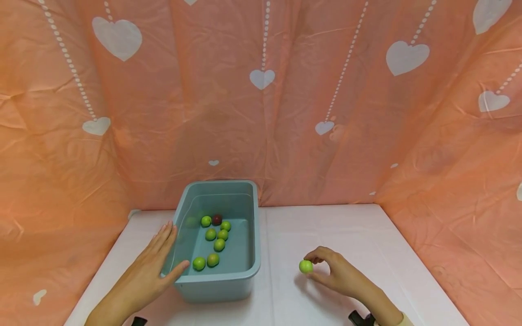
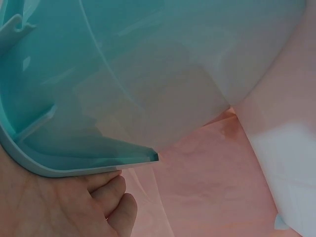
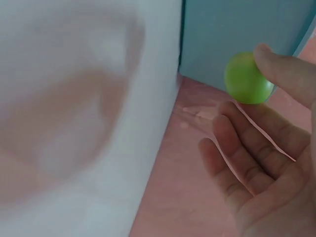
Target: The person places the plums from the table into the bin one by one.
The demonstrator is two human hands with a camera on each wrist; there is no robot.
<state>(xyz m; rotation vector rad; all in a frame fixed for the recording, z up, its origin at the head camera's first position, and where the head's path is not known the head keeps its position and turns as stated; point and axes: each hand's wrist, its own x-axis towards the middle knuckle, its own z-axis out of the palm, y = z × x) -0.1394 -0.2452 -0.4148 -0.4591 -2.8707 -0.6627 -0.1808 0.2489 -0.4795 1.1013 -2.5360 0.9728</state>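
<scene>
A small, round green fruit point(image 1: 306, 266) is pinched between the thumb and fingertips of my right hand point(image 1: 341, 273), over the table right of the bin. In the right wrist view, the thumb presses on one side of the fruit point(image 3: 242, 79) while the other fingers are spread below. My left hand point(image 1: 148, 267) lies along the near left rim of the blue-grey plastic bin point(image 1: 240, 244), fingers straight. The left wrist view has its palm point(image 2: 34, 202) against the underside of the bin's rim point(image 2: 74, 171). Several green fruits point(image 1: 219, 245) and one dark red fruit point(image 1: 217, 220) lie inside.
A white cloth covers the table point(image 1: 334, 226) under the bin. Orange-pink curtains point(image 1: 293, 172) with white hearts stand behind and on both sides. The bin's far end is close to the back curtain.
</scene>
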